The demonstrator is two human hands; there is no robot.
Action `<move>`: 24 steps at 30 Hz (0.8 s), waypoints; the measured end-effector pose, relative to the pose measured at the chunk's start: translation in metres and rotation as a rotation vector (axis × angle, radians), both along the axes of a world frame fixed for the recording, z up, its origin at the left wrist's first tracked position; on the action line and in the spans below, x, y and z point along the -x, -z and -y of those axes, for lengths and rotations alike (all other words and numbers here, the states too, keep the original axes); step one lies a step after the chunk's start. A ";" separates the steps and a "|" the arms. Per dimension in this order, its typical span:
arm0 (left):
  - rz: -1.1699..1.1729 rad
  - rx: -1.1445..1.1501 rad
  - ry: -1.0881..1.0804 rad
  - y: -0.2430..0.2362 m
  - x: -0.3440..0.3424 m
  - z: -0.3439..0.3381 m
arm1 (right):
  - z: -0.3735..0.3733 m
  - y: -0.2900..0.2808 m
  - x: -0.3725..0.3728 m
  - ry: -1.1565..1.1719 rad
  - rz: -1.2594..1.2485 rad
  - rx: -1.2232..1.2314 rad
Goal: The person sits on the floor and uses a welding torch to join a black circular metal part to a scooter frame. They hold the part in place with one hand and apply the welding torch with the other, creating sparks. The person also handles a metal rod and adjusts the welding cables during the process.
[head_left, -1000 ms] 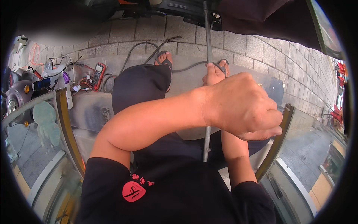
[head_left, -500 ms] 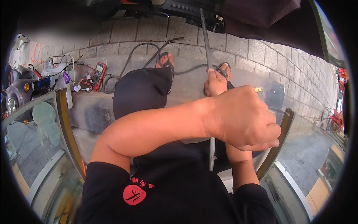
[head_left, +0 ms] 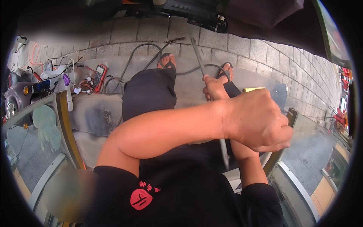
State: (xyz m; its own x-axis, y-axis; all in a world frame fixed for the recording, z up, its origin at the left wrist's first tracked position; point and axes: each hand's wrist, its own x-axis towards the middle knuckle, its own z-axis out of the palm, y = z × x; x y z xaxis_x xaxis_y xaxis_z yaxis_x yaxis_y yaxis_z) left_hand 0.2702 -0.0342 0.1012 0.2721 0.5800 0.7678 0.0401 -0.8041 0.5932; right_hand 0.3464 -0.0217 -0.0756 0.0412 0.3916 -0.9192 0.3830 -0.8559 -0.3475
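Observation:
My left forearm crosses in front of me, and my left hand [head_left: 261, 123] is closed in a fist; whatever it may hold is hidden. Beyond it, my right hand [head_left: 214, 87] grips a long grey metal rod [head_left: 199, 55], which slants from near the dark vehicle parts at the top down behind my left wrist to my lap. A small yellow object [head_left: 249, 89] shows just past the left fist, partly hidden. A black cable [head_left: 189, 71] runs by my sandalled feet.
At left lie a red multimeter [head_left: 100, 77], wires and a scooter [head_left: 20, 94]. Framed glass panels [head_left: 45, 132] flank me on both sides. Dark vehicle bodywork [head_left: 177, 9] and a dark cover [head_left: 272, 15] hang over grey paving [head_left: 249, 49] ahead.
The rod's top has tilted left and its lower end has swung right. My right hand has moved down and slightly left; my left fist has shifted down and right.

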 end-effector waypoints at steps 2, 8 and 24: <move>0.042 -0.009 0.032 -0.002 -0.001 0.002 | 0.007 -0.009 -0.009 -0.081 -0.032 0.056; 0.072 -0.005 0.006 -0.003 0.004 0.004 | -0.023 -0.016 -0.056 -0.764 0.302 -0.320; 0.041 0.047 -0.006 -0.012 0.004 0.008 | -0.140 -0.072 -0.069 -1.816 0.947 -0.851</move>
State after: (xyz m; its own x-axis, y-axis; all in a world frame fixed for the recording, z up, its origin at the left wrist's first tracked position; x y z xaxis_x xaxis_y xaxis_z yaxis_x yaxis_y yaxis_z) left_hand 0.2665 -0.0419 0.1129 0.2372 0.6170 0.7504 0.0194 -0.7753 0.6313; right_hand 0.4154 0.1184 -0.0037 -0.5237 0.6908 -0.4985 0.5868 0.7168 0.3768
